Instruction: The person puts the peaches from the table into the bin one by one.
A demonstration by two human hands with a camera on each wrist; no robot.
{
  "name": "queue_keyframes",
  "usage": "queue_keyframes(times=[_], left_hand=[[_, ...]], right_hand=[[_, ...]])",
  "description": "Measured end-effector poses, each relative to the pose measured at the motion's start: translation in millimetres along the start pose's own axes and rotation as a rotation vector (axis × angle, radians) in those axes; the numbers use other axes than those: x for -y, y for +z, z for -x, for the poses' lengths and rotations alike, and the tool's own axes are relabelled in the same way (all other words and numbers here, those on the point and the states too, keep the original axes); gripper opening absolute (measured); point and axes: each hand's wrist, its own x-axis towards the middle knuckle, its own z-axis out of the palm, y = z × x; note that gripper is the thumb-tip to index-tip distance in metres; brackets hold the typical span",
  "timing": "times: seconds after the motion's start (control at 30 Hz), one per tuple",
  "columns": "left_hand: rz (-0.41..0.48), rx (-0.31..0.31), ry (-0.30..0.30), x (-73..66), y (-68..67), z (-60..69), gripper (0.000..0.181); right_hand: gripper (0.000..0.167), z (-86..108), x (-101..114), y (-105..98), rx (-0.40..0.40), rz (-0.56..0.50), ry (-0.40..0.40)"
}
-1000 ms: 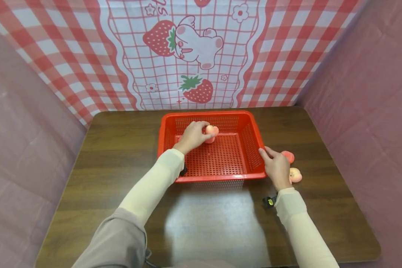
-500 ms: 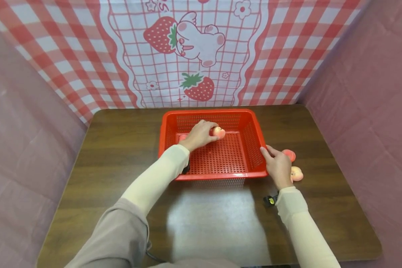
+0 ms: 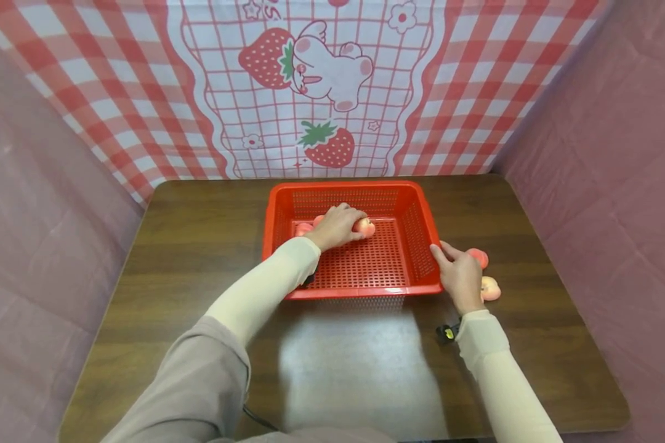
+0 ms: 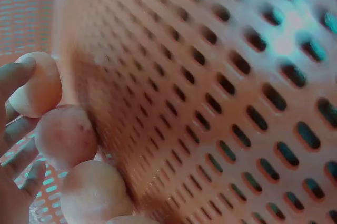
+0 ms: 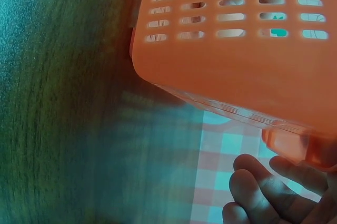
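Several peaches [image 3: 303, 229] are seen just left of the left hand [image 3: 335, 227], inside the red basket [image 3: 366, 291]; one held peach [image 3: 364, 227] is pinched by that hand. Farther right, the basket's rim is gripped by the right hand [image 3: 461, 278]. Just right of it, two loose peaches [image 3: 490, 288] are borne by the desk [image 3: 532, 344]; they could be knocked rolling if that wrist were swung outward.

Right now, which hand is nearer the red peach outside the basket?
Right. The right hand grips the rim of the basket, just beside the red peach. The left hand is farther off, inside the basket.
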Motion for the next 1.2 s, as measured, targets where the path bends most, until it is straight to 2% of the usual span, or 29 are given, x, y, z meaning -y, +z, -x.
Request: queue_keyframes(times=[0.17, 0.53, 0.83, 1.2], left_hand=[[-0.001, -0.011, -0.014, 1.9, 2.2, 1.4, 0.049], [-0.028, 0.032, -0.026, 0.1, 3.5, 0.9, 0.050], [-0.045, 0.033, -0.040, 2.1, 6.8, 0.2, 0.051], [-0.029, 0.024, -0.090, 4.0, 4.3, -3.6, 0.053]], right_hand=[[0.056, 1.1, 0.5, 1.8, 0.011, -0.009, 0.005], [0.056, 1.3, 0.3, 2.1, -0.008, -0.014, 0.000], [0.057, 1.6, -1.7, 3.1, 0.007, -0.011, 0.007], [0.058, -0.4, -1.8, 1.9, 0.005, -0.015, 0.012]])
